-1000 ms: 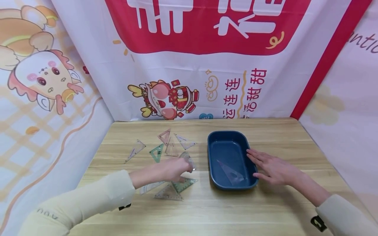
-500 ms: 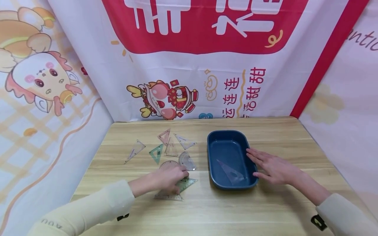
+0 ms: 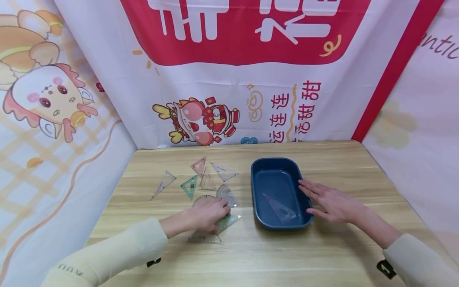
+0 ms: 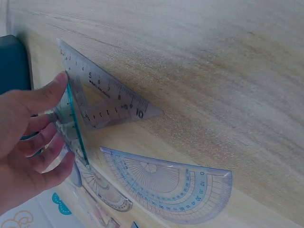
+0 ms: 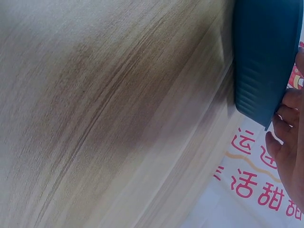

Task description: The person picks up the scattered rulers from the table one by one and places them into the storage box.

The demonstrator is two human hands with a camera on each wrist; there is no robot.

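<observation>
Head view: on the light wood-grain table (image 3: 279, 259), the left hand (image 3: 210, 214) reaches over a pale green translucent plastic set square (image 3: 231, 222), fingers curled down at it, left of the table's middle. Just beside it, on the side away from the far edge, lies a clear plastic set square (image 3: 205, 239). Toward the far-left corner are 2 clear plastic protractors (image 3: 226, 194) and 5 small tinted set squares (image 3: 190, 187). A dark blue rounded rectangular tray (image 3: 274, 179) stands right of the middle, with 1 translucent purplish set square (image 3: 279, 210) inside. The right hand (image 3: 333, 205) rests its extended, ungripping fingers on the tray's right rim.

Left wrist view: thumb and fingers pinch the pale green set square, which is tilted up from the table. The clear set square and a clear protractor with blue markings (image 4: 166, 185) lie flat nearby.

Right wrist view: the right hand's fingers touch the tray's rim; its thumb is partly cut off.
</observation>
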